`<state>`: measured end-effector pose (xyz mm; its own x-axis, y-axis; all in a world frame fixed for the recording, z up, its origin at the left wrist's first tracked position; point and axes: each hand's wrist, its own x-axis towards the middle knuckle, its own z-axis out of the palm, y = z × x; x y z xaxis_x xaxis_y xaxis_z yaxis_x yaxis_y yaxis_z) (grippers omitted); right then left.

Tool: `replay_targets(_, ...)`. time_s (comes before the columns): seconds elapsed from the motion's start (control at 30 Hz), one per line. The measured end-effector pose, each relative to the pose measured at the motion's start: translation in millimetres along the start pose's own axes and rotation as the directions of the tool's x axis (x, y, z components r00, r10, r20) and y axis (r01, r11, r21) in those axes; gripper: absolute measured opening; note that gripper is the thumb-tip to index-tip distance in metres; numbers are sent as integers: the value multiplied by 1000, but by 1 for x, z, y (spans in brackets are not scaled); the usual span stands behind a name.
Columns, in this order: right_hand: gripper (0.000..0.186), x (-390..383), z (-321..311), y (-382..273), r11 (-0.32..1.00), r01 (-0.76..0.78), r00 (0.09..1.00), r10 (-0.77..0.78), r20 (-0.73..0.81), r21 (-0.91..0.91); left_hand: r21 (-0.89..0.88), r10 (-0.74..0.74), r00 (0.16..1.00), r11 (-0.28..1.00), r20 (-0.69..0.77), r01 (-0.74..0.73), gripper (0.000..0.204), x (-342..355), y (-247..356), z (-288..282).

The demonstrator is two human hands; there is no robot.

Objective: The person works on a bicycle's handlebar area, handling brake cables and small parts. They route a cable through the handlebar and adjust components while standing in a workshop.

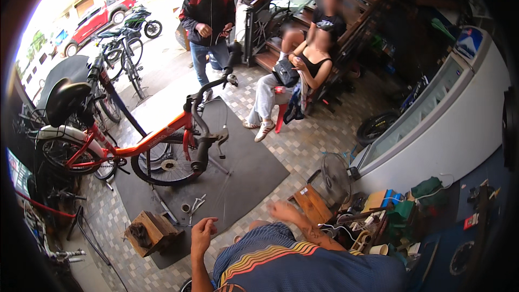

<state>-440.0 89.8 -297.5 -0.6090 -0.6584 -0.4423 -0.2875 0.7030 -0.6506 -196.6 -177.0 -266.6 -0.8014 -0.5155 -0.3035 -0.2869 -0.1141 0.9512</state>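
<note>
My left hand (203, 233) is raised over the edge of the dark floor mat (259, 167). Its fingers are curled in, and whatever may be inside them is hidden. My right hand (282, 212) hangs over my lap, near a wooden box (312, 204), its fingers smeared by motion. Beyond my left hand several metal wrenches (197, 204) lie on the mat beside a small round cup-like part (186, 207). An orange bicycle (146, 143) with black handlebars stands further off, apart from both hands. A wooden block stool (154, 232) sits left of my left hand.
A person in a helmet (208, 16) stands by the entrance; seated people (313, 65) occupy the stairs. To my right are a fan (336, 173), a white display fridge (432, 124) and a cluttered bench (389, 221). Parked bicycles (127, 59) stand at the left.
</note>
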Motion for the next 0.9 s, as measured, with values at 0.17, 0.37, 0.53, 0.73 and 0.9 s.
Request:
replay_targets(0.17, 27, 51, -129, -161, 834, 504, 703, -244, -667, 226, -94, -43, 984, 995, -175, 27, 29, -16, -16, -34)
replay_targets(0.37, 37, 73, -262, -318, 290, 895, 443, -657, -610, 339, -139, -58, 954, 990, -296, 17, 30, -13, -21, -41)
replay_targets(0.53, 47, 141, -323, -419, 170, 890, 353, -844, -404, 422, -193, -46, 899, 980, -435, -43, 31, 2, -9, -31)
replay_targets(0.73, 64, 304, -367, -484, 231, 876, 331, -926, -181, 423, -274, -61, 824, 954, -563, -117, 31, 9, -2, 0)
replay_targets(0.9, 76, 439, -347, -547, 720, 506, 806, -590, 36, 475, -228, -59, 761, 966, -646, -119, 30, 9, -15, 21)
